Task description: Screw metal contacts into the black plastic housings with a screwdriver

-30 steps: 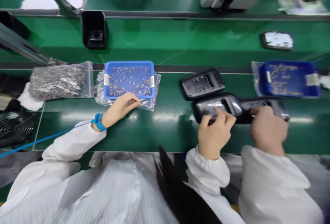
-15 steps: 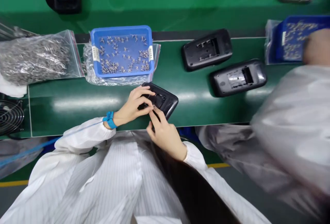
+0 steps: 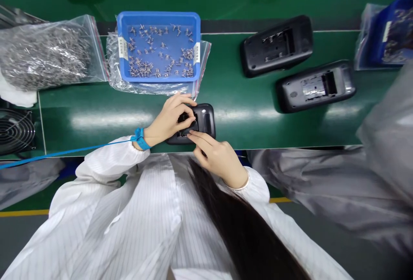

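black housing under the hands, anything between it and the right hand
Nothing visible: the right hand has its fingertips at the black housing. The left hand curls over the housing's left part, and the blue tray sits beyond both hands.

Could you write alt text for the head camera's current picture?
A person's left hand and right hand work together on a black casing lying on a green bench. Beyond them sit a blue tray of small metal parts, a clear bag of metal pieces to its left, and two similar casings to its right.
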A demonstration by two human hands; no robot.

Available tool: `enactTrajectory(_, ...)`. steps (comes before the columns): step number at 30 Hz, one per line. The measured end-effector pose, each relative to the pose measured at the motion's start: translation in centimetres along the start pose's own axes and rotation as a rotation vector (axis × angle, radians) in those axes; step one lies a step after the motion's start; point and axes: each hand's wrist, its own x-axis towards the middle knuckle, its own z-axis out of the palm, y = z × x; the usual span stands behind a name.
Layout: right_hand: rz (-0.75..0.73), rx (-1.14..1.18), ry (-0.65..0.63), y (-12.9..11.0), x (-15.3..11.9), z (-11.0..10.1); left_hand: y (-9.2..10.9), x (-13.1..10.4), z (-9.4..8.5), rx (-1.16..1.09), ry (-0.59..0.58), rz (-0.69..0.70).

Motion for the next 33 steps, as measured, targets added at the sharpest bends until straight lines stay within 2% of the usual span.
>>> enactTrajectory(4,-0.001,0.019,0.019,-0.1,0.0,0.1,-0.1,-0.1,0.1,0.013,0.022,-0.011)
enactTrajectory(7,0.004,0.036,0.006,0.0,0.0,0.2,-0.2,0.2,0.0,0.023,-0.009,0.003)
enactTrajectory(13,-0.009,0.051,0.030,0.2,0.1,0.3,-1.3,1.1,-0.5,0.028,-0.100,0.110)
enactTrajectory(19,-0.018,0.050,0.092,0.0,0.1,0.2,-1.6,1.0,-0.4,0.005,-0.091,0.196)
enactTrajectory(26,-0.020,0.059,0.105,0.0,-0.1,0.5,-1.5,1.1,-0.5,-0.053,-0.110,0.153)
enactTrajectory(29,0.002,0.067,0.079,0.0,-0.2,0.6,-1.6,1.1,-0.4,-0.007,-0.096,0.175)
enactTrajectory(33,0.004,0.077,0.071,0.0,-0.2,0.6,-1.3,1.0,-0.4,0.029,-0.097,0.133)
